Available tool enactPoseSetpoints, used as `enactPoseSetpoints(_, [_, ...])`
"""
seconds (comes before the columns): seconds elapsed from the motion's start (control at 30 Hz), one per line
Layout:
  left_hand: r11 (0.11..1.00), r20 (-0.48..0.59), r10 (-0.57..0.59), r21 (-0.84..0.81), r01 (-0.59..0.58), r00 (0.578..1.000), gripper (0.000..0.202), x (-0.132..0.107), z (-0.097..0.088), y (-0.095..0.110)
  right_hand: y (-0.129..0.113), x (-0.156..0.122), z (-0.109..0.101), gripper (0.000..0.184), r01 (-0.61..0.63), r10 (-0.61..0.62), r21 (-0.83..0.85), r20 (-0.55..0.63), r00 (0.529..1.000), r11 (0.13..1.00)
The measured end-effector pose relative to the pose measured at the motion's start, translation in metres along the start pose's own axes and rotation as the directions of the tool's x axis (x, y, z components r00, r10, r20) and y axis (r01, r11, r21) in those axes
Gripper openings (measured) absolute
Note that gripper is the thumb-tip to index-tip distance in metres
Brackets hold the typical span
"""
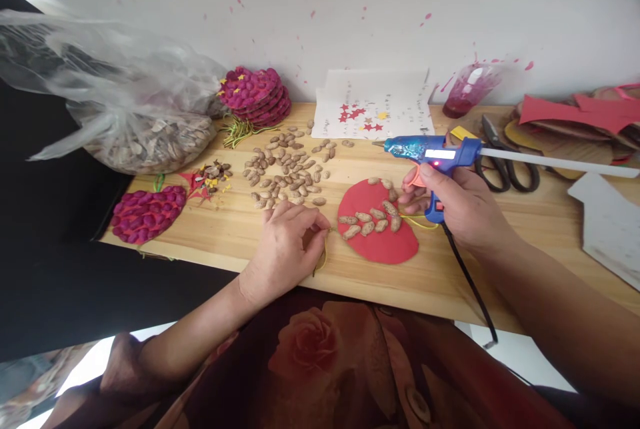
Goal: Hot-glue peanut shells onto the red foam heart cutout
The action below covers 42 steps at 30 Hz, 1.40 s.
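My right hand (465,205) grips a blue hot glue gun (430,152), its nozzle pointing left and a long white glue stick out of its back. Below the nozzle lies a red heart-shaped cutout (385,249) with several peanuts in their shells (367,229) in rows across it and more at its top edge. At the cutout's left side, my left hand (290,242) is closed in a pinch on a thin yellow-green string (326,255). Loose peanuts (287,172) are spread on the table just beyond my left hand.
Around the wooden table (280,262) are a clear bag of shells (150,139), a finished purple heart (150,215), a stack of purple pieces (255,99), paper (375,95) with small stars, a stained plastic cup (467,92), black-handled scissors (505,169) and cardboard cutouts (575,125). The gun's cord (470,282) hangs over the front edge.
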<state>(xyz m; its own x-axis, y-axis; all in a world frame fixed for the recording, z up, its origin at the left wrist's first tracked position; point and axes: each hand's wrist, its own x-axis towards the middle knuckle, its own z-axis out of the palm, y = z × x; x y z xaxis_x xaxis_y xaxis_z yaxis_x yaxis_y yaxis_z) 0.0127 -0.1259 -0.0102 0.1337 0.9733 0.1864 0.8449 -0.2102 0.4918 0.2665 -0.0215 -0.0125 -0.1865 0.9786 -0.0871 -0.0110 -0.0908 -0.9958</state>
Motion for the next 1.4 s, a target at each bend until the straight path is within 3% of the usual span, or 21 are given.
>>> enactPoseSetpoints(0.87, [0.999,0.031,-0.046,0.010,0.046,0.998,0.011,0.0038,0.0017,0.0049,0.0021,-0.0020,-0.0018,0.030,-0.022,0.022,0.006,0.057,0.998,1.000])
enactPoseSetpoints(1.13, [0.999,0.010,0.020,0.051,-0.021,1.000,0.018,-0.0013,0.0038,0.0026,0.0023,-0.0025,-0.0012,0.036,-0.035,0.035,-0.001,0.026,0.999,0.999])
enactPoseSetpoints(1.4, [0.999,0.020,0.030,0.044,-0.031,0.999,0.023,0.0024,0.0041,0.0047,0.0013,-0.0027,-0.0028,0.037,-0.067,0.067,-0.001,0.075,0.995,0.998])
